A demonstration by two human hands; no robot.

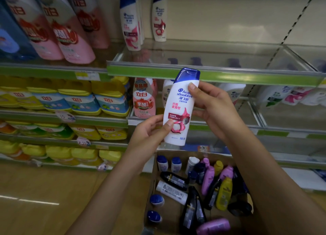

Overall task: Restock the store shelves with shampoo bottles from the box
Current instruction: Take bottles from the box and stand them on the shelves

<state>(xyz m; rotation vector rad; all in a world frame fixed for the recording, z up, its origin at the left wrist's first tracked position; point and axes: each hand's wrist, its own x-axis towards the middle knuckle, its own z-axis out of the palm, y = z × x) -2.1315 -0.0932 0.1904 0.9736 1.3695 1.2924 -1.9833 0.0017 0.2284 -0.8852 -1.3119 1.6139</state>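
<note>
Above the near brown cardboard box point(153, 174), the left hand point(150, 132) and right hand point(214, 109) pinch a white, blue-capped plastic shampoo bottle point(180, 107) upright, fingers curled around its stiff, light, probably slippery sides, below the clear upper shelf point(211, 61)

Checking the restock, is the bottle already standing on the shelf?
No, the white shampoo bottle is held in the air by the left hand and right hand.

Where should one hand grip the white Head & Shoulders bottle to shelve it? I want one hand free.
Grip the white Head & Shoulders bottle at its narrower waist under the blue cap, coming from its right side as the right hand does. It stands upright, so it can go onto the shelf base first.
</note>
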